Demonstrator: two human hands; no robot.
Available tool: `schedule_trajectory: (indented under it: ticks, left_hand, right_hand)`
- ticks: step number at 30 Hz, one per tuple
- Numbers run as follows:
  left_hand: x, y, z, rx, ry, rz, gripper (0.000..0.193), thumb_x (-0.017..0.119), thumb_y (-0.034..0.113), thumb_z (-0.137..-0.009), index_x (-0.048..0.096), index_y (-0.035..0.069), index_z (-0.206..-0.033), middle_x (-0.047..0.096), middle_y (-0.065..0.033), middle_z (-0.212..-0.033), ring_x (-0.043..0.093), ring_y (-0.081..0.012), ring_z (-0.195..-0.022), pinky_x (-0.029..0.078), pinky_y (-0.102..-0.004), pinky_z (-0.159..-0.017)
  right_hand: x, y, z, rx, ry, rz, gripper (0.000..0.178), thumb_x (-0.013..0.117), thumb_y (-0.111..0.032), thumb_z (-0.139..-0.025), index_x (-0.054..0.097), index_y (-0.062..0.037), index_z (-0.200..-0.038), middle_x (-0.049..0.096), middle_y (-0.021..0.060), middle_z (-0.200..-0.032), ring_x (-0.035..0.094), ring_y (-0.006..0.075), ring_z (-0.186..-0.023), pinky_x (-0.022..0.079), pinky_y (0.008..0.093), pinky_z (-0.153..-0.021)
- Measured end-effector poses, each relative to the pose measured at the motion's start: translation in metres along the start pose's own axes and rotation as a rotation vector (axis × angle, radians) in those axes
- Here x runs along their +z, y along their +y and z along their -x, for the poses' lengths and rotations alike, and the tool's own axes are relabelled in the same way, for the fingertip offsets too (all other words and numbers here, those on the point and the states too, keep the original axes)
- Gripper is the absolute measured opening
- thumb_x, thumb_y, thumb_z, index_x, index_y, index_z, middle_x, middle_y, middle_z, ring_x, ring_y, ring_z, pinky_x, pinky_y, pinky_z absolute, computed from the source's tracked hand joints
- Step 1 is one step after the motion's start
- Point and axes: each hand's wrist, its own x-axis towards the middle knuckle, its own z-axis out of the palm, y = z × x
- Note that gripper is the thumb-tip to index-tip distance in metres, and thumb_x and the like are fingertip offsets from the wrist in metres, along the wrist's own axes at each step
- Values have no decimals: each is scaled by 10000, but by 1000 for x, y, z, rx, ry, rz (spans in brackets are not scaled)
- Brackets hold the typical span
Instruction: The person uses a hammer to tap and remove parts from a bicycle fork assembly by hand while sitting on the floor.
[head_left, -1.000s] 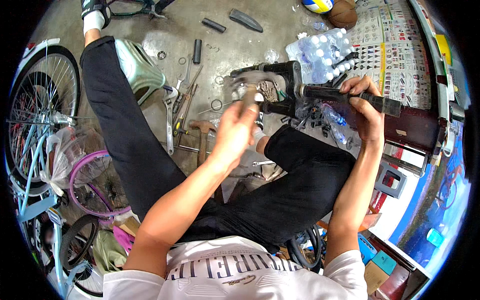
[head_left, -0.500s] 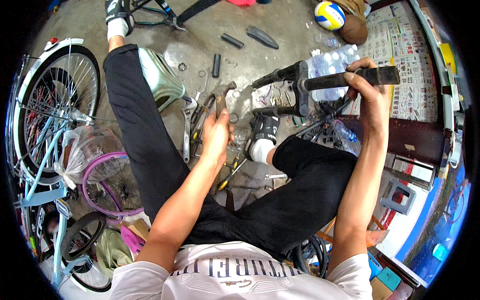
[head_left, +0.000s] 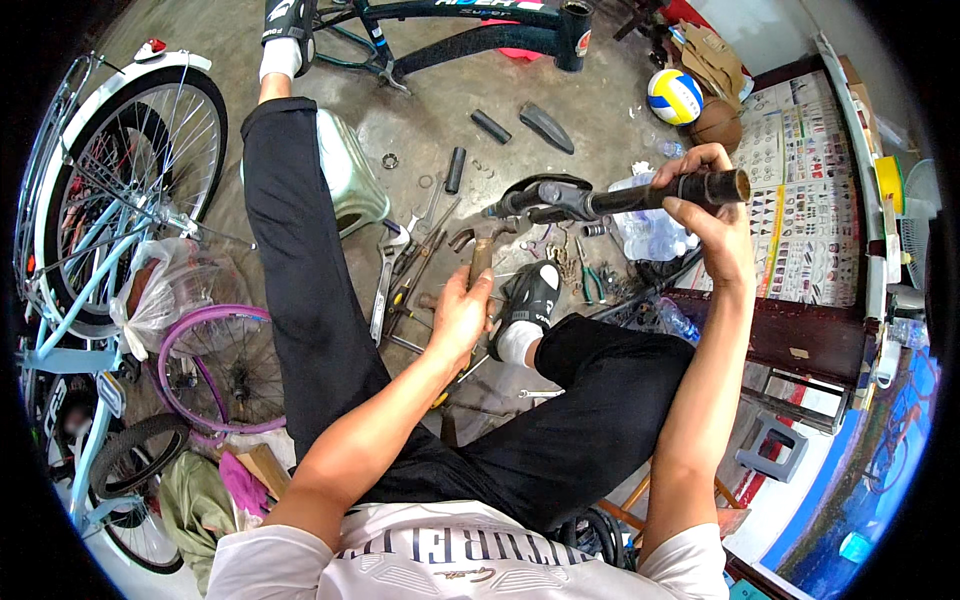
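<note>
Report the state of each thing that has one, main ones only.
Left hand, closed on hammer
Right hand, closed on fork
Hammer, held, head end away from person
Fork, held, no wheel attached
Frame, on floor, no fork fitted
Adjustable wrench, lying on floor
Volleyball, resting on floor

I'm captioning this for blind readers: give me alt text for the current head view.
A person's left hand holds a hammer while the right hand grips a dark bicycle fork by its tube, above a floor strewn with tools. A pale blue bicycle is at left; a volleyball lies at upper right.
</note>
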Motion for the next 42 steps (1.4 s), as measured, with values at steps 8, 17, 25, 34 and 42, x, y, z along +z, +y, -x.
schedule_trajectory:
  ticks: [8, 17, 25, 34, 42]
  left_hand:
    - [11, 4, 6, 96, -10, 91, 263, 577, 302, -1046, 570, 56, -1138, 509, 24, -727, 475, -75, -583, 413, -248, -489]
    - [37, 53, -19, 196, -11, -123, 305, 581, 325, -1037, 583, 44, -1154, 509, 31, -714, 463, -71, -571, 391, -255, -492]
    - [39, 95, -39, 236, -49, -152, 399, 610, 297, -1015, 609, -5, -1276, 533, 28, -732, 472, -66, -578, 390, -229, -481]
    - [30, 105, -33, 151, -267, -195, 330, 599, 313, -1026, 626, 12, -1158, 519, 33, -718, 462, -69, -567, 375, -244, -488]
    - [19, 74, -29, 148, -66, -110, 295, 592, 315, -1026, 596, 37, -1124, 512, 30, -721, 475, -74, -574, 392, -253, -496]
  right_hand:
    - [0, 11, 9, 21, 160, 124, 196, 666, -246, -997, 613, -84, -902, 668, 7, -870, 549, 69, -805, 400, 234, -728]
    - [11, 10, 2, 13, 200, 18, 193, 665, -197, -992, 594, -69, -866, 665, 30, -822, 589, 93, -807, 457, 261, -770]
    - [4, 21, 4, -41, 210, -12, 180, 664, -155, -980, 570, -72, -851, 646, 31, -836, 578, 97, -816, 456, 266, -783]
    - [-5, 21, 11, -99, 176, 47, 185, 685, -111, -925, 532, -71, -830, 560, 3, -933, 490, 95, -891, 391, 258, -827]
    - [-18, 28, 22, 27, 209, 71, 206, 736, -157, -893, 620, -70, -1039, 591, 5, -1000, 530, 98, -953, 432, 268, -857]
